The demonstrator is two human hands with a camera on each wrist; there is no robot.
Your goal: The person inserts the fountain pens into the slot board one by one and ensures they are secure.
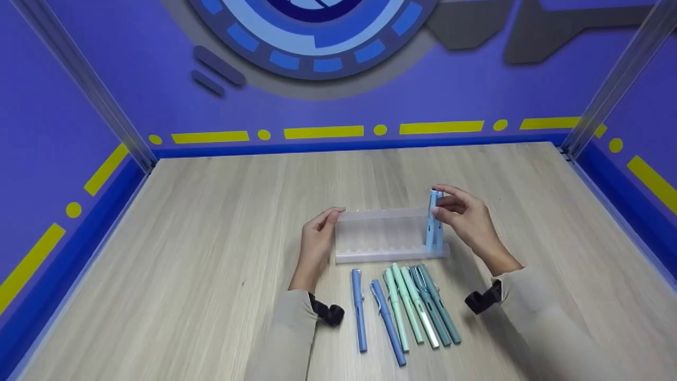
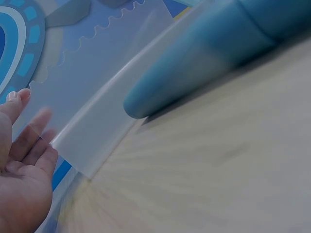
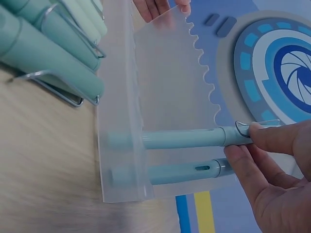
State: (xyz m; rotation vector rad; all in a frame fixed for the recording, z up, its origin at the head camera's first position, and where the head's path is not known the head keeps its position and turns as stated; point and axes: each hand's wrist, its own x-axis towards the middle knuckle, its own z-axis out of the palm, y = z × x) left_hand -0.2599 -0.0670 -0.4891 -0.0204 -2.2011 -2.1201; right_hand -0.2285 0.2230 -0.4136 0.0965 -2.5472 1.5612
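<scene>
A frosted clear pen rack (image 1: 382,233) with a scalloped top edge stands on the table. My left hand (image 1: 316,243) grips its left end, fingertips at the upper corner; in the left wrist view some fingers show through the sheet. Two light blue pens stand side by side in the right end of the rack. With thumb and fingers, my right hand (image 1: 469,219) pinches the inner light blue pen (image 3: 184,138) near its clip. Its lower end sits behind the rack's front lip. The outer light blue pen (image 3: 184,172) is partly hidden by the fingers at its top.
In front of the rack lie two blue pens (image 1: 358,312), several mint green pens (image 1: 410,301) and dark teal pens (image 1: 441,309), close together on the wooden table (image 1: 222,238). Blue-purple panels (image 1: 317,114) wall the table at the back and sides.
</scene>
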